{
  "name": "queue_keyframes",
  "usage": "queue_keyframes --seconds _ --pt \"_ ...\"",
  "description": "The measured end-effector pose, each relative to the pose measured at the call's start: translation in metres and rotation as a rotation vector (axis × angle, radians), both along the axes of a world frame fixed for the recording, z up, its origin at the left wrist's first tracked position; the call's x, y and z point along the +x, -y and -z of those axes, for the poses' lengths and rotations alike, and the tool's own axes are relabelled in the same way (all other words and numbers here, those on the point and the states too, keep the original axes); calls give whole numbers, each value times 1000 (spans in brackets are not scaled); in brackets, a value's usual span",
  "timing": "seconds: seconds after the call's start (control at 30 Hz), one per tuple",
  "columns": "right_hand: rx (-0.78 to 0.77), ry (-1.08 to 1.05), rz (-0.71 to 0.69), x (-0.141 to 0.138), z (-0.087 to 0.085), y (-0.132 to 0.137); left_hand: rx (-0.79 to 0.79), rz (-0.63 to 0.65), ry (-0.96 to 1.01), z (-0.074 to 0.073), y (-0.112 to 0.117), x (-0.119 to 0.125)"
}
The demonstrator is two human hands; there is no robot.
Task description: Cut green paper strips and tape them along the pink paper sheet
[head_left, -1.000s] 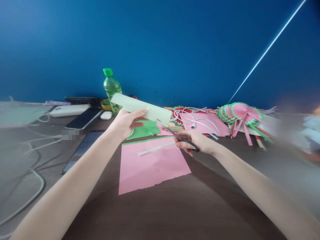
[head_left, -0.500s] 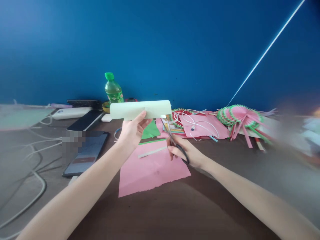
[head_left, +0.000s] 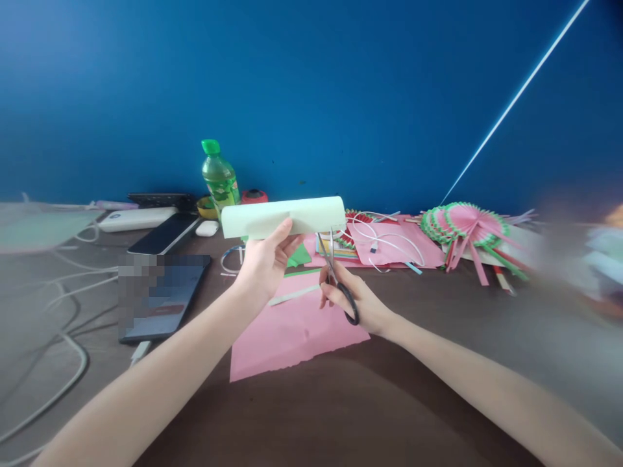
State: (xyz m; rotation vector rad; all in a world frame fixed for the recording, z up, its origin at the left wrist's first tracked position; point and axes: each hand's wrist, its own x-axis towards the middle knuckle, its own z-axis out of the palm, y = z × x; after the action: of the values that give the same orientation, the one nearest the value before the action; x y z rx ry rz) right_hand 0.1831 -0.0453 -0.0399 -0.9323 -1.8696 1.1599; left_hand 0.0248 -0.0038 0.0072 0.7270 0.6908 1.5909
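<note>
My left hand [head_left: 265, 259] holds a pale curled sheet of paper [head_left: 285, 216] up above the table, lying level from left to right. My right hand [head_left: 353, 299] grips black-handled scissors [head_left: 335, 272], blades apart and pointing up at the sheet's lower edge near its right end. Below both hands a pink sheet of paper [head_left: 292, 331] lies flat on the brown table [head_left: 389, 402], with a thin white paper strip [head_left: 291, 296] on it.
A green bottle [head_left: 219, 176] stands by the blue wall. Phones and a tablet [head_left: 163, 295] lie at the left among white cables [head_left: 58, 383]. Pink-and-green paper fans [head_left: 462, 224], pink sheets and a white cord [head_left: 384, 237] lie at the back right.
The pale sheet went from tilted to level. My right hand swung the scissors from pointing left to pointing up at the sheet's lower edge and moved slightly nearer.
</note>
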Motion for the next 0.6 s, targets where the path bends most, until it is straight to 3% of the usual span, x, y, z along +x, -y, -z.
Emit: queue_keyframes --seconds 0.33,0.6 --pt "10 1 62 -3 -3 3 -8 112 8 9 9 10" --pt "35 5 86 -4 -1 3 21 114 -27 13 13 12"
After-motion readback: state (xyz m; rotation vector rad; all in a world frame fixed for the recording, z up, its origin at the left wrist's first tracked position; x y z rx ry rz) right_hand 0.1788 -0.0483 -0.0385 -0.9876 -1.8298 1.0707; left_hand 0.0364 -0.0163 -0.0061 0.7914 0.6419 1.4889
